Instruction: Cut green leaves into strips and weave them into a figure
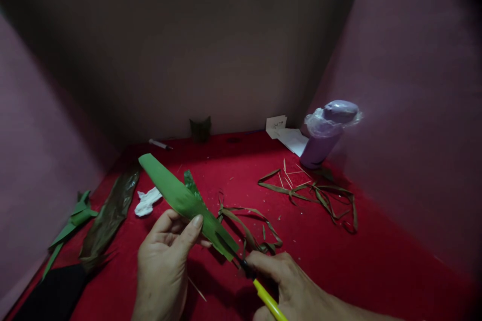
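My left hand (pixel 167 248) pinches a long green leaf strip (pixel 167 183) between thumb and fingers, holding it slanted above the red cloth. A smaller darker leaf piece (pixel 193 184) sticks up behind the strip. In my right hand (pixel 286 281) are scissors (pixel 267 298) with a yellow handle and a dark pivot. Their dark blade lies along the near end of the strip, and part of the tool is covered by my fingers. Dried brown leaf strands (pixel 250 225) lie on the cloth just beyond the scissors.
Thin sticks (pixel 288 175) and more brown strands (pixel 331 200) lie at the right, near a purple cup (pixel 320 148) with plastic wrap. White papers (pixel 289 138) and a pen (pixel 160 144) are at the back. Crumpled tissue (pixel 147 201), a brown leaf (pixel 111 215) and folded green leaf (pixel 77 215) sit left.
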`<state>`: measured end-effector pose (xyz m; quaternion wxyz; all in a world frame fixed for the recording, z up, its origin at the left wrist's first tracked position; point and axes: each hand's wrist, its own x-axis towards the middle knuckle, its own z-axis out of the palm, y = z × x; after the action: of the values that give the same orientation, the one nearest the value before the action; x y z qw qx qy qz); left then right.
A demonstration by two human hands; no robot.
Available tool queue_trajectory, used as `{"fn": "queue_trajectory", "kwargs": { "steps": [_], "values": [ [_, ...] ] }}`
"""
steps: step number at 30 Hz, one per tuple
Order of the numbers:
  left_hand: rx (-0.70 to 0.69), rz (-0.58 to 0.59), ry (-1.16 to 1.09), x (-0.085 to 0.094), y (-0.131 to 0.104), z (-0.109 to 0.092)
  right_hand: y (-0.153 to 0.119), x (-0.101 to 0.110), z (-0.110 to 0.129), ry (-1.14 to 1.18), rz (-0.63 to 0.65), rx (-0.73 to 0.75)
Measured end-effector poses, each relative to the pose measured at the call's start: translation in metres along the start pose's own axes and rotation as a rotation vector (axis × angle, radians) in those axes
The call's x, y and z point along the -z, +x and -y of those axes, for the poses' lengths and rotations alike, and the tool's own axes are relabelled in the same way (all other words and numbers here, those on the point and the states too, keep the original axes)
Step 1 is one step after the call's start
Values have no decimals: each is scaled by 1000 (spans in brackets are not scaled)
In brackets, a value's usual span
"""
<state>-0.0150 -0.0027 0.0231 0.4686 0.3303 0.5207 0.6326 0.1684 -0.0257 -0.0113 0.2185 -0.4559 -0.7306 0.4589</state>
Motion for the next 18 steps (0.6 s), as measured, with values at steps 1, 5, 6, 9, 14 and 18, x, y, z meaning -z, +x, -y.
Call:
{"fn": "queue_trajectory", "kwargs": {
  "steps": [1, 5, 6, 9, 14, 18],
  "values": [
    [-3, 6, 1, 0, 0, 0, 0, 0, 1, -2, 2, -4],
    [-3, 20, 7, 2, 1, 1, 2, 0, 2, 0, 29, -19],
    [-4, 20, 9, 3, 2, 2, 2, 0, 1, 1, 31, -14],
    [-10, 17, 35, 3, 2, 1, 2, -1, -2, 5, 9, 15],
    [-8, 8, 63, -1, -1, -2, 1, -1, -3, 56, 39, 71],
    [-2, 27, 62, -3, -1, -1, 2, -1, -2, 68, 12, 100]
  ]
}}
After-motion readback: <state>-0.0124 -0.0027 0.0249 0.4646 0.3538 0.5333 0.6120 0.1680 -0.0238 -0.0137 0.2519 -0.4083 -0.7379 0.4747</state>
